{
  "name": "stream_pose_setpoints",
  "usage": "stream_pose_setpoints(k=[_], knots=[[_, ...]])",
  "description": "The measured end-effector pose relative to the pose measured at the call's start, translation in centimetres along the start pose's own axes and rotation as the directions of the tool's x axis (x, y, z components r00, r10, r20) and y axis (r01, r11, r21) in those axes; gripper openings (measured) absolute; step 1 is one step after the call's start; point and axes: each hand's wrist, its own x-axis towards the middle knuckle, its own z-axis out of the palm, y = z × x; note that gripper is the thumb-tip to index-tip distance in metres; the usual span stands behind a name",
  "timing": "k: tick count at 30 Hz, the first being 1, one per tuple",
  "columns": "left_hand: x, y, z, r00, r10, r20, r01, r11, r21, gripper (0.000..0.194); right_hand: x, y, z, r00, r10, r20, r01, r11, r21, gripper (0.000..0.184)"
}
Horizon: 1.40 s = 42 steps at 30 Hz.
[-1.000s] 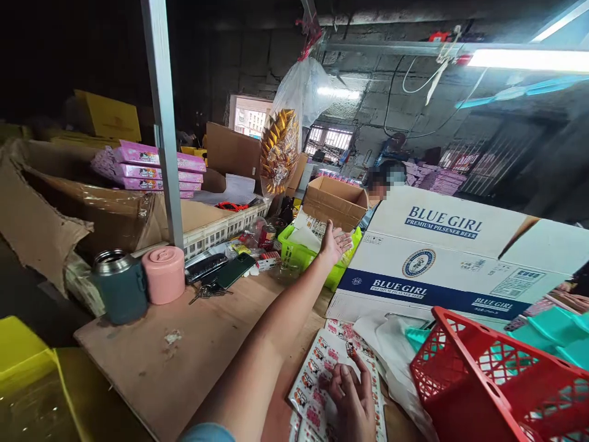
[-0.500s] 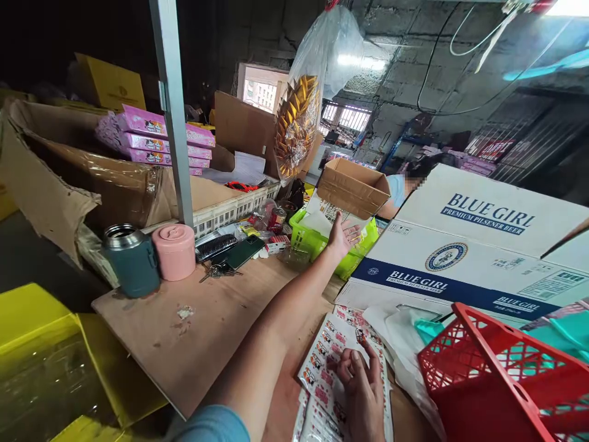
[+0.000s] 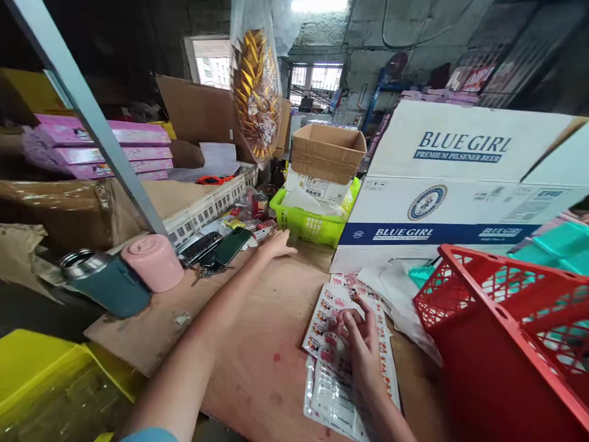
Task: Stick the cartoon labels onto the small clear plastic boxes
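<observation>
presently, i observe the left hand (image 3: 277, 245) just before the green basket (image 3: 299, 224), grip indeterminable; the right hand (image 3: 361, 331) curls loosely over printed sheets (image 3: 321, 322), any hold unclear.

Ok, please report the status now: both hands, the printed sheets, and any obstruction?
Left hand extended near green basket, grip unclear. Right hand curled over printed sheets, hiding part. Possible obstacle: red basket, right of the sheets.

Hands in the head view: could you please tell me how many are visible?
2: the left hand is near the green basket, the right hand over the printed sheets. No others show.
</observation>
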Motion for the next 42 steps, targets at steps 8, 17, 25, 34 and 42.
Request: stream_pose_setpoints(k=[8,17,25,34,42], knots=[[-6.7,0.9,0.3,0.964,-0.038,0.263,0.06,0.995,-0.076,0.033,0.9,-0.5,-0.9,0.986,-0.166,-0.02,0.166,0.986,-0.018,0.055],[-21.4,3.2,3.1,0.832,-0.173,0.528,0.51,0.614,-0.602,0.018,0.5,-2.4,0.1,0.988,-0.069,0.137,0.079,0.995,-0.068,0.116],[-24.8,4.2,2.5,0.891,-0.239,0.386,0.454,0.484,-0.748,0.016,-0.4,-5.8,-3.5,0.891,-0.381,0.248,0.431,0.531,-0.73,0.094],[-29.7,6.8,7.3,0.914,-0.12,0.387,0.391,0.507,-0.768,0.03,-10.7,-9.3,-6.1,0.876,0.044,0.48,-0.195,0.943,0.27,0.055],[-31.4,7.2,10.4,0.887,-0.21,0.412,0.458,0.529,-0.715,0.037,-12.9,-6.9,-8.1,0.846,0.135,0.516,-0.346,0.876,0.337,0.05]])
